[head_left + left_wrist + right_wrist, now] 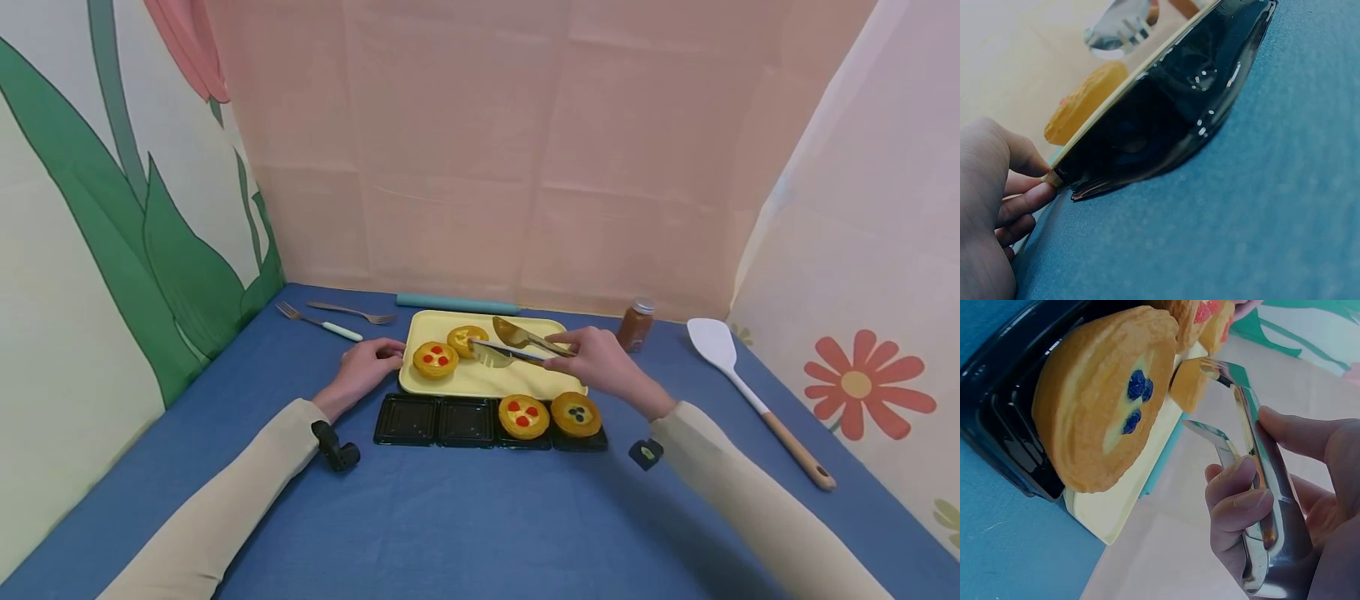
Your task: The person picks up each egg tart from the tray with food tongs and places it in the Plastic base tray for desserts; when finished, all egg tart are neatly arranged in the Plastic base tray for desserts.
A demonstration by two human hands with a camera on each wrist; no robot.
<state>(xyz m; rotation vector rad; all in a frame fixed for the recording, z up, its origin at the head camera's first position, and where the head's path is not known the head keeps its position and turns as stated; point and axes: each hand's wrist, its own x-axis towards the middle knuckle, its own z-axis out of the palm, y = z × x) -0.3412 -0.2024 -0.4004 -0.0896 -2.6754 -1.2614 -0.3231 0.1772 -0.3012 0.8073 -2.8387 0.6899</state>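
Note:
My left hand (365, 367) pinches the left edge of a pale yellow tray (517, 382) between thumb and fingers. Metal serving tongs (1280, 509) are in my right hand (603, 362), thumb on one arm and fingers curled round the other. Their tips stand apart over the tray, close to a tart (465, 336) at the back. A red-topped tart (435, 360) lies left of it. Before the tray is a black four-part container (405, 419); its two right compartments hold a red-topped tart (523, 416) and a blueberry tart (576, 414). Its two left ones are bare.
A fork with a pale handle (318, 322) and another fork (351, 312) lie at the back left. Behind the tray is a teal rod (457, 303). A brown jar (635, 326) and a white turner with wooden handle (757, 400) are on the right.

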